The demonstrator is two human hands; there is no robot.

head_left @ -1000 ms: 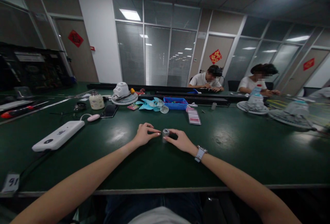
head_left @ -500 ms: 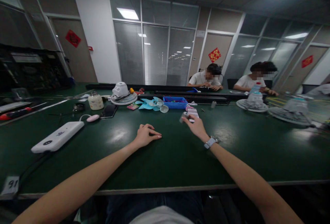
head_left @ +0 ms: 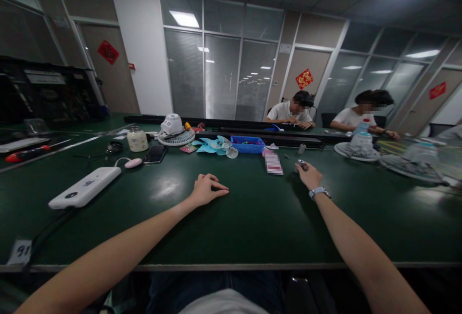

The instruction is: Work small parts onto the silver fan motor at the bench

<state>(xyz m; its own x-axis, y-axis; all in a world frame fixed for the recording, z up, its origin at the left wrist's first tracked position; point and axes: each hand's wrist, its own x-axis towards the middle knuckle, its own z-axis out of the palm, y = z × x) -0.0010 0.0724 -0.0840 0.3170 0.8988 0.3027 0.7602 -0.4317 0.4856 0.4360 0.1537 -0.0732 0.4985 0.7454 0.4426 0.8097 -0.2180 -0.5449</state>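
Note:
On the right side of the green table (head_left: 252, 237), my right hand (head_left: 309, 175) pinches a small silvery cylinder (head_left: 300, 163) between thumb and fingers. Its lower part is dark and hard to make out. A pink and white printed card or phone (head_left: 273, 162) lies just left of it. A little behind stands a small greyish cylinder (head_left: 301, 149). My left hand (head_left: 207, 189) rests on the tabletop near the middle, thumb and fingers loosely apart, with nothing visible in them.
Toward the back are a blue tray (head_left: 247, 146) of small parts, light-blue fan blades (head_left: 212, 145), a white fan (head_left: 173, 128) and a jar (head_left: 137, 139). A power strip (head_left: 85, 187) lies left. More fan parts (head_left: 357, 148) stand right. Two people sit across.
My right hand has moved right with the small cylinder, uncovering the pink and white item. My left hand has stayed in place. The view has shifted slightly.

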